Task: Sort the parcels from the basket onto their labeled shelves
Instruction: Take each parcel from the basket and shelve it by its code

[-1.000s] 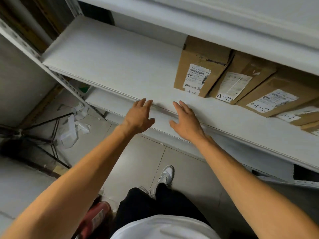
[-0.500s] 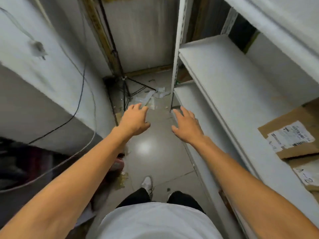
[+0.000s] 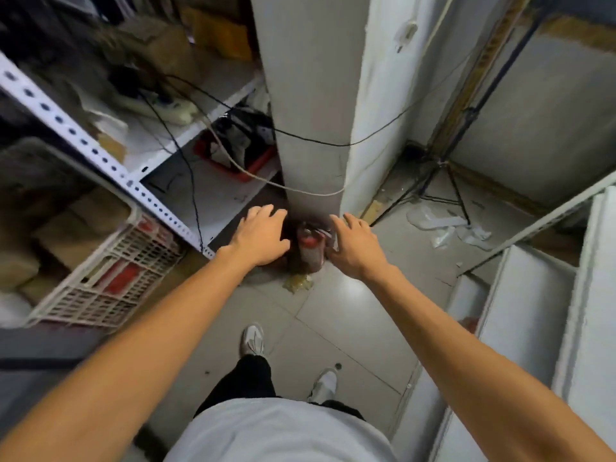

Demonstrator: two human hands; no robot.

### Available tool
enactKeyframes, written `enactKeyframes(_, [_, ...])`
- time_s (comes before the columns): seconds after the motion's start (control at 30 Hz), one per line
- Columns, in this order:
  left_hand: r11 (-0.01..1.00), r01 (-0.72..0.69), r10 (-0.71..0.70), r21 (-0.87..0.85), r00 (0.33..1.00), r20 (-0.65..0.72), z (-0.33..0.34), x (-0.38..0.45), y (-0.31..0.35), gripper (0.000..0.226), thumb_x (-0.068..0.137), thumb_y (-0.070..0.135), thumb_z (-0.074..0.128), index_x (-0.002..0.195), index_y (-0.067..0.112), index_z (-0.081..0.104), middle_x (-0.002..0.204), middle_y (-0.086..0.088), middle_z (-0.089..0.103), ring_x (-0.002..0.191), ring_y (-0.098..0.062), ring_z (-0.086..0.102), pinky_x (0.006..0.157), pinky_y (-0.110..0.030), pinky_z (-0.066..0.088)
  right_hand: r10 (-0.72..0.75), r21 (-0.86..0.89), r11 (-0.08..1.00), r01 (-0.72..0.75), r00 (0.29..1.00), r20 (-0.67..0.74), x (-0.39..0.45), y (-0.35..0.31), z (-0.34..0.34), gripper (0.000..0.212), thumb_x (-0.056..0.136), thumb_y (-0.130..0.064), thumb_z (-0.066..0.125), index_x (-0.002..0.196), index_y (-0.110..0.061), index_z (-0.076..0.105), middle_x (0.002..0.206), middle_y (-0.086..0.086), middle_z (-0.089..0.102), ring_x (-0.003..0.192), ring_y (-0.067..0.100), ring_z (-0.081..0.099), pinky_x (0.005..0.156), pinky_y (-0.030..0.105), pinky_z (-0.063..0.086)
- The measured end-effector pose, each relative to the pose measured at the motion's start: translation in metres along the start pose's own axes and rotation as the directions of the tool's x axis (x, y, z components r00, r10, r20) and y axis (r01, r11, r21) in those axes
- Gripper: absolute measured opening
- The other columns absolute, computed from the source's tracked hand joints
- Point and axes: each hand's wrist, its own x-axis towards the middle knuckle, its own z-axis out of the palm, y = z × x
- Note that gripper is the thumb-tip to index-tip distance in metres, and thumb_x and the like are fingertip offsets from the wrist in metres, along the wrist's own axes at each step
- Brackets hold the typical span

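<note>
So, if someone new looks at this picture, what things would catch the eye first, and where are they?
Two bare arms reach forward, the left hand and right hand both open and empty, over the grey floor. Between them, at the foot of a white pillar, stands a red fire extinguisher. On the left, a white basket holds cardboard parcels beside a metal shelf.

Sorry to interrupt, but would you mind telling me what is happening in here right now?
A person stands in a narrow aisle between shelves with both arms stretched forward. The left hand and right hand are open and hold nothing. A white basket with cardboard parcels sits low on the left, untouched for now. A red fire extinguisher stands on the floor by the pillar ahead.
</note>
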Motion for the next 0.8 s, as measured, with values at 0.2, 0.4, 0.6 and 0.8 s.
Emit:
enactKeyframes(0.2, [0.964,0.249,-0.254,-0.097,0.966,-0.042,-0.003,-0.06,-0.089,0.072,0.088,0.039,0.063,0.149,0.013,0.035,0.148,-0.016,0.04,0.136,-0.038,0.035,0.111,-0.047,0.035,-0.244,-0.048,0.968,0.246,0.969,0.045,0.016,-0.095,0.021,0.065,0.095,-0.037,0.053,0.153,-0.02,0.029,0.158,0.014,0.028,0.141,0.041,0.029,0.108,0.053,0.039])
enactKeyframes(0.4, [0.877,0.431,-0.457,-0.213,0.885,-0.088,0.0,-0.125,-0.167,0.066,0.087,0.036,0.065,0.145,0.013,0.04,0.145,-0.014,0.042,0.134,-0.036,0.036,0.112,-0.044,0.034,-0.406,-0.119,0.899,0.422,0.904,0.135,0.028,-0.194,0.047,0.075,0.09,-0.033,0.063,0.154,-0.02,0.026,0.159,0.013,0.028,0.142,0.039,0.028,0.109,0.053,0.038])
enactKeyframes(0.6, [0.82,0.508,-0.553,-0.262,0.822,-0.136,0.001,-0.192,-0.262,0.058,0.084,0.04,0.067,0.134,0.015,0.05,0.135,-0.012,0.053,0.124,-0.035,0.049,0.103,-0.044,0.044,-0.505,-0.118,0.842,0.526,0.846,0.17,0.025,-0.305,0.079,0.07,0.091,-0.032,0.06,0.152,-0.02,0.029,0.154,0.015,0.034,0.137,0.04,0.035,0.107,0.054,0.039])
enactKeyframes(0.8, [0.761,0.566,-0.629,-0.316,0.763,-0.147,-0.004,-0.239,-0.35,0.061,0.088,0.036,0.067,0.141,0.016,0.046,0.144,-0.011,0.046,0.132,-0.033,0.044,0.107,-0.043,0.04,-0.564,-0.071,0.81,0.582,0.806,0.178,0.02,-0.399,0.11,0.068,0.085,-0.029,0.065,0.147,-0.021,0.036,0.144,0.01,0.047,0.13,0.036,0.043,0.103,0.056,0.045])
